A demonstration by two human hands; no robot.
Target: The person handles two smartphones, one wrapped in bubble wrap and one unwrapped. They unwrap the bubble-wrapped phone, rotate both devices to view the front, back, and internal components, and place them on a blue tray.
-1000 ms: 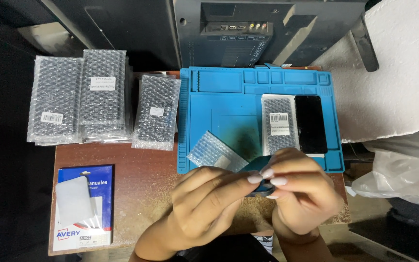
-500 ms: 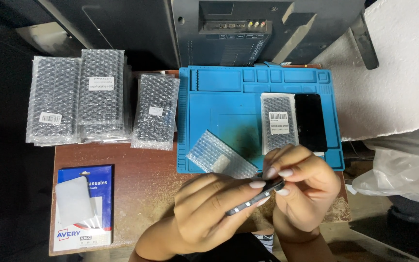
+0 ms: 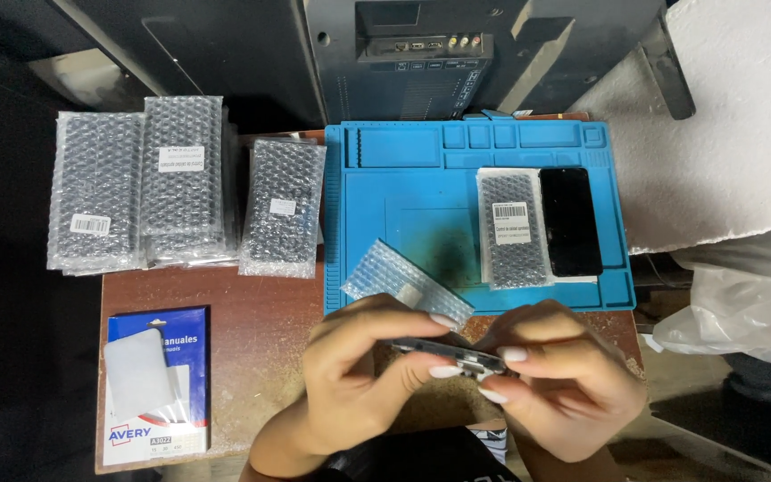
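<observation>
A thin dark phone (image 3: 450,355) is held edge-on and level between both hands, just in front of the blue work mat (image 3: 421,187). My left hand (image 3: 359,375) pinches its left end between thumb and fingers. My right hand (image 3: 564,384) grips its right end with the fingertips. An empty bubble-wrap sleeve (image 3: 408,284) lies slanted over the mat's front left corner, just beyond my fingers. Further back on the mat rest a bubble-wrapped phone with a white label (image 3: 512,228) and a bare black phone (image 3: 569,221), side by side.
Piles of bubble-wrapped phones (image 3: 140,187) and one smaller stack (image 3: 283,207) lie at the left. A blue and white label pack (image 3: 155,384) sits on the brown table near its front left corner. A dark device back panel (image 3: 421,62) stands behind. A white plastic bag (image 3: 742,295) is at right.
The phone has turned from tilted to lying level and edge-on between my hands. Both hands have shifted their grip a little; the rest stays where it was.
</observation>
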